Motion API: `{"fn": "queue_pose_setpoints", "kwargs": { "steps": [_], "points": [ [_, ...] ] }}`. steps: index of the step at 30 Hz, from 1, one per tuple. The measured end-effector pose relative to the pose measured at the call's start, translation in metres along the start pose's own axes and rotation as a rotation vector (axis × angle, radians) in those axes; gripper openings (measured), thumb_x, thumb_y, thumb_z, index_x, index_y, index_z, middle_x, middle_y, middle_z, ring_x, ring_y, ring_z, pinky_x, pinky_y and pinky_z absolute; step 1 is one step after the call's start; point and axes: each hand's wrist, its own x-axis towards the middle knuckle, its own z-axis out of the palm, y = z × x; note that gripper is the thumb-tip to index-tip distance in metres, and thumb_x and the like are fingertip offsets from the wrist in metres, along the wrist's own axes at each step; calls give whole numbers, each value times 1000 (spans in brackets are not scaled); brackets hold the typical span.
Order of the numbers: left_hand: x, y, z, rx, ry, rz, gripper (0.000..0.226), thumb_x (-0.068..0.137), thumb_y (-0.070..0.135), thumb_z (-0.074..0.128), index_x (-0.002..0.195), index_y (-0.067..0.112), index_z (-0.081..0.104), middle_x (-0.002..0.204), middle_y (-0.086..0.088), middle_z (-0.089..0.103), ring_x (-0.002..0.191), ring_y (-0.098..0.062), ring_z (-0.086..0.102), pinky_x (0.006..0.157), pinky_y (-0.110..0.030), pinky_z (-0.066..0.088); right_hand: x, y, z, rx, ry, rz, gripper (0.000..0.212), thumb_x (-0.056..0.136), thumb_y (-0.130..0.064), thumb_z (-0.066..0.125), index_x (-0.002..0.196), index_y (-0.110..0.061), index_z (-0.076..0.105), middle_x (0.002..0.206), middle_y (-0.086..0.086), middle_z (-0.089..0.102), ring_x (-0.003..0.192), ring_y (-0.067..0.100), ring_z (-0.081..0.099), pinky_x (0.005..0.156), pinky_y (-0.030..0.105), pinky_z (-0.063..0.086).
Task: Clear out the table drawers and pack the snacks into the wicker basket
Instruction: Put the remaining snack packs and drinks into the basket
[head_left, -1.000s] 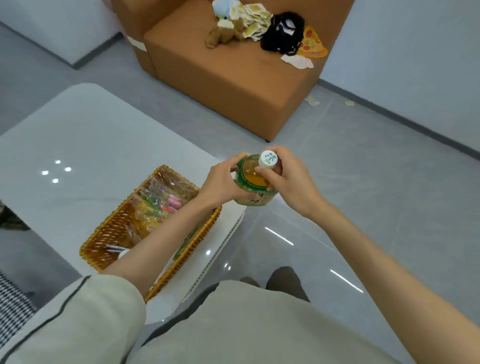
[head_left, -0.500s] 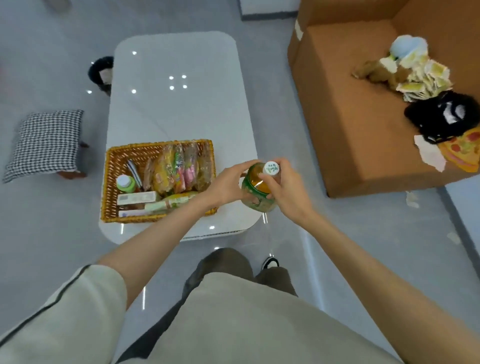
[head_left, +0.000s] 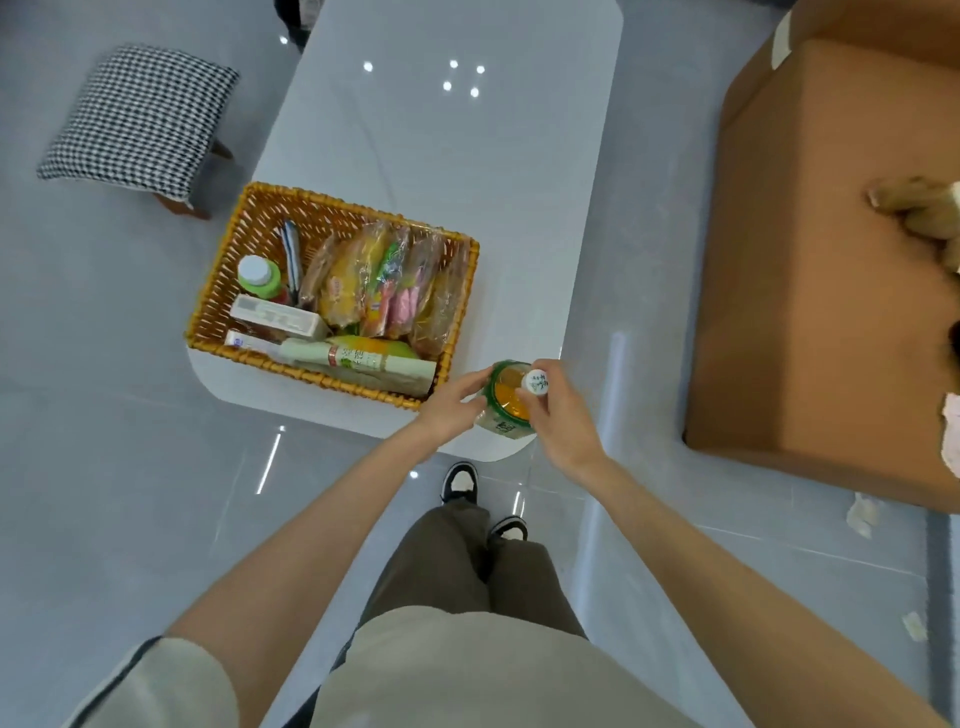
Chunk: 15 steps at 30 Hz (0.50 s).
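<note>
Wicker basket (head_left: 337, 205) already approx. full w/ snack bags (head_left: 379, 280) & boxes (head_left: 275, 314), but juice bottle (head_left: 506, 410) is just off basket's near-right corner, left hand (head_left: 449, 408) wrapped round its side, right hand (head_left: 563, 418) pinching cap (head_left: 535, 383); drawers not in view.

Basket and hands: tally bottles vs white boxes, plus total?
Bottles: 3, upright bottle and lying bottle in the basket, held bottle in left hand and right hand.
White boxes: 2, big box, slim box.
Total: 5
</note>
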Motion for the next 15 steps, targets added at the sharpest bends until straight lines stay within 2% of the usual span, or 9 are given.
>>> {"fn": "queue_pose_setpoints", "kwargs": {
  "steps": [4,8,11,13,15],
  "points": [
    [34,-23,4,-99,19,-81,48,100,7,43,141,30,42,136,7,47,122,-11,42,87,-26,43,33,29,24,-18,-50,31,28,99,-18,48,125,-11,41,113,5,54,97,18,54,73,23,41],
    [56,-42,13,-153,41,-149,49,100,8,41,144,30,38,144,4,41,114,-10,42,75,-19,43,51,53,39,-47,-97,54,23,99,-17,47,122,-14,42,115,5,54,97,18,53,76,27,41],
    [68,-51,19,-205,34,-173,47,101,10,41,144,31,37,142,5,40,117,-12,41,85,-26,42,61,67,45,-59,-115,64,22,99,-17,47,120,-16,42,118,6,54,97,16,53,76,27,44],
    [73,-56,24,-238,40,-204,49,101,8,39,144,30,35,140,6,40,121,-12,40,92,-29,38,65,73,48,-72,-133,67,21,99,-16,47,119,-16,42,119,7,53,94,14,52,73,24,39],
    [75,-61,28,-248,60,-223,53,100,3,37,145,30,34,142,4,39,120,-13,41,89,-28,40,66,76,51,-61,-149,64,20,99,-15,47,119,-16,42,119,8,52,91,13,51,68,20,38]
  ]
}}
